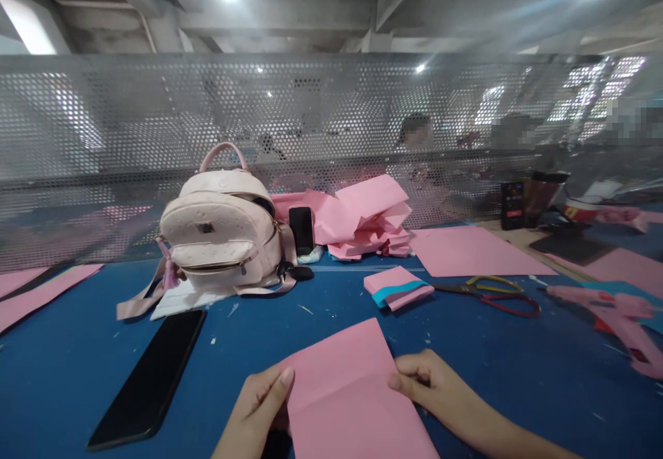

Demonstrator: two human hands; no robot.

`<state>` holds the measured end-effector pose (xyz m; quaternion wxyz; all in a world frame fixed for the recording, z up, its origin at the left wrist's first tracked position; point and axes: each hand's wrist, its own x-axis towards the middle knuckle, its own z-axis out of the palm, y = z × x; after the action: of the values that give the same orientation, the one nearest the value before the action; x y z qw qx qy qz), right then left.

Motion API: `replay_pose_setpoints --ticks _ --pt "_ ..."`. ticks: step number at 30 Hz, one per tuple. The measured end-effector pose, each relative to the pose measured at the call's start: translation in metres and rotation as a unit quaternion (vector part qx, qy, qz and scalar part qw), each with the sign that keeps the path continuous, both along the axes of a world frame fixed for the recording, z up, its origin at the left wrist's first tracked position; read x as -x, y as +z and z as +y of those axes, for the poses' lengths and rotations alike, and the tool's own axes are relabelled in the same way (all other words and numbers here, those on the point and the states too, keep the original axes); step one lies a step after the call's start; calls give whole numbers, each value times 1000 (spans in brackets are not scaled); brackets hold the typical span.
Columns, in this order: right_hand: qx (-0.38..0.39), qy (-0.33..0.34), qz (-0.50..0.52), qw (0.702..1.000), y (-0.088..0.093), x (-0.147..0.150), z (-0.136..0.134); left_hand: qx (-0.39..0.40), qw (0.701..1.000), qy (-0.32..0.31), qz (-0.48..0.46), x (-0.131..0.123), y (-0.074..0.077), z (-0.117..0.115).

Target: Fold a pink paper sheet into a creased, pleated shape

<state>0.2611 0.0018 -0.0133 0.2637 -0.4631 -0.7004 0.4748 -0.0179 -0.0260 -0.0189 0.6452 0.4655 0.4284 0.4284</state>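
A pink sheet of paper with a crease across it is held up between both hands, low in the middle of the head view. My left hand pinches its left edge, thumb on top. On the right edge, my right hand grips the paper between thumb and curled fingers. The sheet's lower part runs out of the picture. Just beyond it lies a small folded pink paper piece with a blue strip, its right side by the blades of the scissors.
A black phone lies at left. Behind it stand a pale backpack, an upright phone and crumpled pink paper. A pink glue gun is at right. A perforated metal partition borders the blue table; people are beyond.
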Motion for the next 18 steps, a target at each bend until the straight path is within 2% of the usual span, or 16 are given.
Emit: replay_pose_setpoints --ticks 5,13,18 --pt "-12 -39 -12 999 0 3 -2 -8 1000 10 11 0 -1 0" --pt "7 -20 -19 1000 5 4 -2 8 998 47 -43 2 -7 4" --pt "-13 -38 -47 998 6 5 -3 9 998 40 -46 2 -6 3"
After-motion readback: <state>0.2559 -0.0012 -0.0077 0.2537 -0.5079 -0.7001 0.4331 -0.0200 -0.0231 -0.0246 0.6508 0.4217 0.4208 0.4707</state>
